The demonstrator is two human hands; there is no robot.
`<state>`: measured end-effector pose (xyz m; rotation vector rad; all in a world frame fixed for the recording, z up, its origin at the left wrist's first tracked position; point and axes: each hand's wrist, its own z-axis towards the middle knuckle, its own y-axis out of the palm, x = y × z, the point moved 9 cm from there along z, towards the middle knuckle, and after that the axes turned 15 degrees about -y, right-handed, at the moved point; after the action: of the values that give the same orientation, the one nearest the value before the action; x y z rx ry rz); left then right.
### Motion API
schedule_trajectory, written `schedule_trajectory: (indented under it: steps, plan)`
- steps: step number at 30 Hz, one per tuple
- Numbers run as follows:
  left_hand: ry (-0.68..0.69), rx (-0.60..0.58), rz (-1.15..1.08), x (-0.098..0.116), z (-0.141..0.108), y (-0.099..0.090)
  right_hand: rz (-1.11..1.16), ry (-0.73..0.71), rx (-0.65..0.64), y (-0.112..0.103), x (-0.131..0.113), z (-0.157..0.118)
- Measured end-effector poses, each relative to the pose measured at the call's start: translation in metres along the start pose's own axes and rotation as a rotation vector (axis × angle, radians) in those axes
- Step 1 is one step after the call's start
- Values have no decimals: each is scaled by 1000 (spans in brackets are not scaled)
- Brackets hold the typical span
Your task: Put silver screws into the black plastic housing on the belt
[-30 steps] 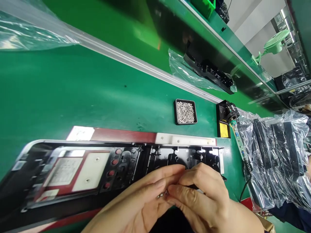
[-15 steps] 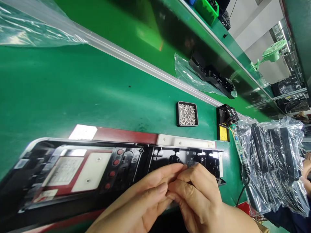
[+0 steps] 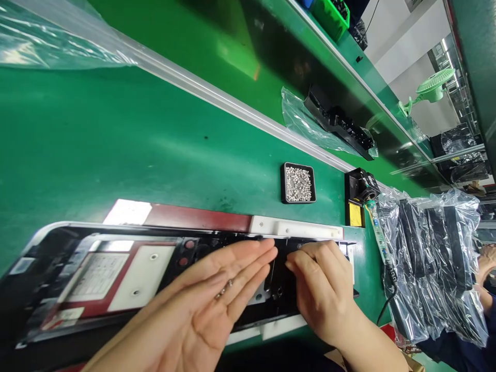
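One view only, head camera. Green bench (image 3: 116, 139) with a metal rail (image 3: 217, 101) running from the far left toward the right. Clear plastic film (image 3: 46, 41) at the far left corner. Small black tray of silver screws (image 3: 298, 183) set on the bench beyond the work, well apart from both hands. Black stand with a yellow pad (image 3: 357, 199) just right of that tray; green-handled tool (image 3: 377, 230) resting in it, cord trailing toward the near edge. Bagged black parts (image 3: 430, 258) stacked at the right. Black part on a plastic bag (image 3: 337, 124) farther off across the rail. Green fan (image 3: 428, 88) at the far right. Another person's hand (image 3: 489, 258) at the right edge, beside the bags.

Long black panel (image 3: 116, 274) lying flat in a red and white fixture (image 3: 201, 217) at the near side, running from left to right, its middle hidden behind the hands.

Left hand (image 3: 201, 310) spread flat, palm up, fingers straight, hovering over the panel; a few small screws (image 3: 225, 289) lying loose on the fingers, nothing gripped. Right hand (image 3: 321, 289) palm down, fingers curled, tips pressed onto the right end of the panel near its far edge; whether anything is pinched under the fingertips cannot be told.
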<state>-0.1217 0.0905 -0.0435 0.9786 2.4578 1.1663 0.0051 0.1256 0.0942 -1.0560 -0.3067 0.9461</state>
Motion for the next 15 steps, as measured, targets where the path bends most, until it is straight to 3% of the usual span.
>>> schedule_trajectory:
  steps: [5, 10, 15]
  plan:
    - [-38, -33, 10, 6, 10, -19, -12, -10, -35, 8, 3, 1]
    - [-3, -222, 53, 4, 3, -1, 81, -6, -24, 4, 1, -2]
    - [60, -221, 97, 3, -3, 12, 87, -32, -135, 6, -8, -6]
